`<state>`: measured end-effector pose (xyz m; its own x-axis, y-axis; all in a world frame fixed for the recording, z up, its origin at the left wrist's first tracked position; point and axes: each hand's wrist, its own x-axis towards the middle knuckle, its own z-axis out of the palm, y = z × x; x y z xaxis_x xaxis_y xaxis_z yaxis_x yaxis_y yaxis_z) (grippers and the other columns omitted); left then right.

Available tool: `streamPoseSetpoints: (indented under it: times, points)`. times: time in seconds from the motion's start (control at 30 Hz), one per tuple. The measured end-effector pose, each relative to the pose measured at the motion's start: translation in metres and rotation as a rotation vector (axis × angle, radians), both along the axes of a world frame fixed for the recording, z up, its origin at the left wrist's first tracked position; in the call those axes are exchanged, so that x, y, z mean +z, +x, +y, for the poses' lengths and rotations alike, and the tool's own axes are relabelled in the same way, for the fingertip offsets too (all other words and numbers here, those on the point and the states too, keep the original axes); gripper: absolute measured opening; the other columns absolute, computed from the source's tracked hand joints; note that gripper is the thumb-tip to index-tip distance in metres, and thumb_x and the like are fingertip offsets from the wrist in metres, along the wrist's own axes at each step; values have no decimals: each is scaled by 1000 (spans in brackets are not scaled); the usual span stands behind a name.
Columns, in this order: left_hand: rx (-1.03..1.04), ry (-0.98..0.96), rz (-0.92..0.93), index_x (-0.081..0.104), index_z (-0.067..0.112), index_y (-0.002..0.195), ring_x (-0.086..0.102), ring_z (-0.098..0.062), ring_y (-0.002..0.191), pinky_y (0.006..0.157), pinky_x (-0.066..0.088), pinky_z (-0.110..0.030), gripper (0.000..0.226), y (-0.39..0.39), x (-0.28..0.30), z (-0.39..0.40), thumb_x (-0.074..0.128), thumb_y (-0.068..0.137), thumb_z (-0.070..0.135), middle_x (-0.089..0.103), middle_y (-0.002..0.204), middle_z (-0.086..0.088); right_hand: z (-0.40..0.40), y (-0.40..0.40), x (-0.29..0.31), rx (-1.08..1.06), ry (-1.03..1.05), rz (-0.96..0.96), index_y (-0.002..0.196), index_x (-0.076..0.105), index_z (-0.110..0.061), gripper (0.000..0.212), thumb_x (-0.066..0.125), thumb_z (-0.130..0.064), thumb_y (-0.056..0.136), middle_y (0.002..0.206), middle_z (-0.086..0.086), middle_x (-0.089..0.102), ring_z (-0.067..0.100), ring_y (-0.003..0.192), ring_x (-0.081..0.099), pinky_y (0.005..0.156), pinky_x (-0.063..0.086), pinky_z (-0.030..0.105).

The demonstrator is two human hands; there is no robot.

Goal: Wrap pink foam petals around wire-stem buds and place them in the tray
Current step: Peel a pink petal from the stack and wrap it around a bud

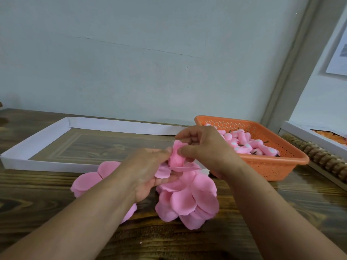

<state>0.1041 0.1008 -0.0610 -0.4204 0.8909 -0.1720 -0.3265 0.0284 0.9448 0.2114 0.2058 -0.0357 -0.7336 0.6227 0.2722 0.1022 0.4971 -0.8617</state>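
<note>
So, mid-wrap. Both hands up over petal pile (187, 199), bud (176, 156) between them, long axis roughly upright, tilted slightly right. Left hand (148, 171) holds it from below-left, fingers curled under loose petals. Right hand (204, 147) pinches petal edge from right (thumb on front). White tray (47, 145) lies left, so left hand nearer for drop-off. Orange basket (281, 166) of bare buds sits right.

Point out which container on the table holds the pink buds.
The orange basket at the right, behind the right hand, holds the pink buds. The white tray at the left shows only its bare bottom.
</note>
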Motion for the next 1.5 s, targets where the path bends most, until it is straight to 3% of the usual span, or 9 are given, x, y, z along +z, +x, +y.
streamPoseSetpoints:
  times: [0.13,0.37,0.47,0.73,0.9,1.07,1.2,1.37,1.5]
  points:
    - [15,-7,18,69,-4,97,70,-25,78,64,61,-33,24,1,1,0,57,94,16,73,93,-20,-2,0,-1,-27,89,-29,71,66,-6,9,70,-2,79,64,13,63,14,53,52,55,46,28]
    - [35,-21,12,69,-6,97,69,-29,86,64,61,-34,23,4,3,-1,62,90,15,72,94,-22,-8,-8,-4,-132,181,-22,61,61,-13,22,65,-6,81,60,6,57,17,56,50,57,48,36]
    - [29,-19,9,70,-5,100,69,-28,85,62,61,-33,22,5,3,-1,62,90,12,72,97,-23,-11,-10,-3,-138,212,-37,58,58,-19,28,62,-3,81,60,-4,54,11,54,48,55,45,29]
    - [40,-30,38,72,-2,88,71,-19,71,55,57,-26,18,2,1,0,64,87,15,74,86,-15,-7,-4,-2,-49,-48,61,64,62,-9,21,64,4,81,46,-2,56,7,37,50,41,42,17]
    - [64,-38,115,72,5,87,69,-18,73,56,56,-25,13,2,2,-1,68,83,16,75,79,-9,-9,-5,-1,-40,-27,42,65,63,-6,15,68,0,78,44,-1,59,10,38,53,42,44,18]
    - [69,51,-84,60,-11,103,71,-31,87,72,60,-35,16,2,5,0,56,90,-1,70,98,-26,-3,-3,0,-141,-75,108,64,60,-3,22,59,12,79,37,-1,54,9,31,50,36,38,15]
    - [120,64,-133,59,-14,93,72,-24,67,65,60,-32,12,9,2,2,55,83,-17,72,74,-19,-2,-5,-2,-212,-68,129,63,59,-4,24,57,13,79,36,0,53,9,31,50,35,40,17]
    - [212,6,-24,58,-1,96,71,-22,60,52,59,-28,17,11,1,2,44,100,8,72,76,-17,-7,-5,-2,-162,125,21,69,63,-3,14,61,7,79,42,-6,54,4,36,50,44,44,19]
    - [211,-65,169,63,4,96,73,-30,71,77,58,-49,22,8,0,3,45,100,16,74,78,-15,-13,-4,3,-75,277,-77,65,61,-17,22,64,-1,80,44,-14,53,4,46,52,55,46,23]
